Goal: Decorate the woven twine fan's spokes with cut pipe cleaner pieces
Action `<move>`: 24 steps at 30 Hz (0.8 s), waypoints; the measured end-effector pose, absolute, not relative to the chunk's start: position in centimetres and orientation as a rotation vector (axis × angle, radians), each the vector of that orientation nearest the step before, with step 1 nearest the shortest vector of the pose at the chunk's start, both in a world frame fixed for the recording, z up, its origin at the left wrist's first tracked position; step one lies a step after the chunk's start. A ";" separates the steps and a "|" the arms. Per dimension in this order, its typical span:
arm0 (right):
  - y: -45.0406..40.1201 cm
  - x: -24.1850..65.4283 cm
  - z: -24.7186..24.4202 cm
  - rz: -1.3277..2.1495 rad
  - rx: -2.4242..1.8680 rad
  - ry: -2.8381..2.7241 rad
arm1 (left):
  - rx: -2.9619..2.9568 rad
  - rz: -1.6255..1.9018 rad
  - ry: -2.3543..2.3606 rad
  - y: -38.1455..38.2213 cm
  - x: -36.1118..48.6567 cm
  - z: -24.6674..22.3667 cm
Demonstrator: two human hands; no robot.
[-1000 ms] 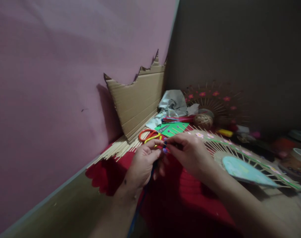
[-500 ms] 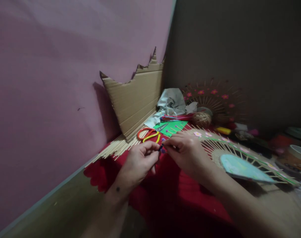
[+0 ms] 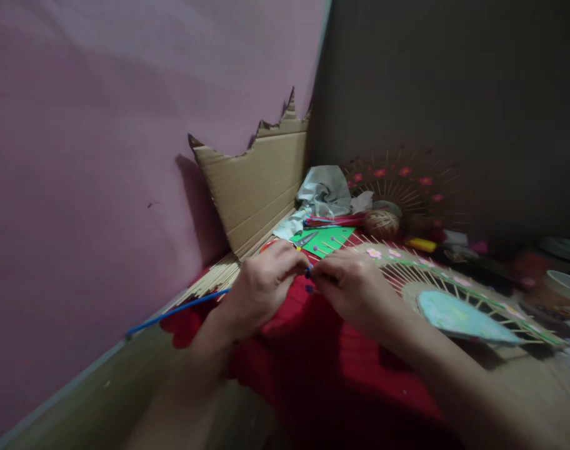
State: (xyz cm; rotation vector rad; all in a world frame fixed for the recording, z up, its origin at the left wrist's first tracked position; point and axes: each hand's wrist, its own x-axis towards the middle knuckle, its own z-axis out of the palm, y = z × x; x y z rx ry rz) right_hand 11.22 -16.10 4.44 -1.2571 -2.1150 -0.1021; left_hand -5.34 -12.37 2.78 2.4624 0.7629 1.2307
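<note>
A blue pipe cleaner (image 3: 182,306) runs from my left hand (image 3: 264,281) out to the lower left, where its far end hangs free. Pinched fingers of that hand meet my right hand (image 3: 353,284) over the red cloth. Between the fingertips shows a small dark-blue bit (image 3: 308,272), which the right fingers pinch; exactly what they grip is mostly covered. Just below it sits a purple-blue knob (image 3: 309,289). Beside my right hand lies a fan-shaped stick frame (image 3: 407,275) with pink flowers, a pale blue centre and purple-tipped sticks.
Scissors (image 3: 306,240) lie on a green sheet (image 3: 344,236) behind my hands. Thin sticks (image 3: 214,278) spread before a torn cardboard piece (image 3: 257,181) leaning on the pink wall. A twine ball (image 3: 381,223), a second fan (image 3: 402,187) and a tub (image 3: 566,294) stand farther right.
My left hand has turned over and risen slightly, now covering most of the scissors' handles. The long blue pipe cleaner has come into view at its left. My right hand has hardly moved.
</note>
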 end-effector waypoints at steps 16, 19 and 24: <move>-16.9 13.0 7.4 -0.540 -1.204 -1.986 | 1.229 1.244 0.573 -12.3 0.6 3.2; -17.0 13.1 7.5 -0.556 -1.204 -1.970 | 1.421 1.301 0.658 -12.8 0.2 3.2; -16.9 13.3 7.4 -0.491 -1.204 -1.976 | 2.109 1.257 0.711 -12.9 -2.1 5.0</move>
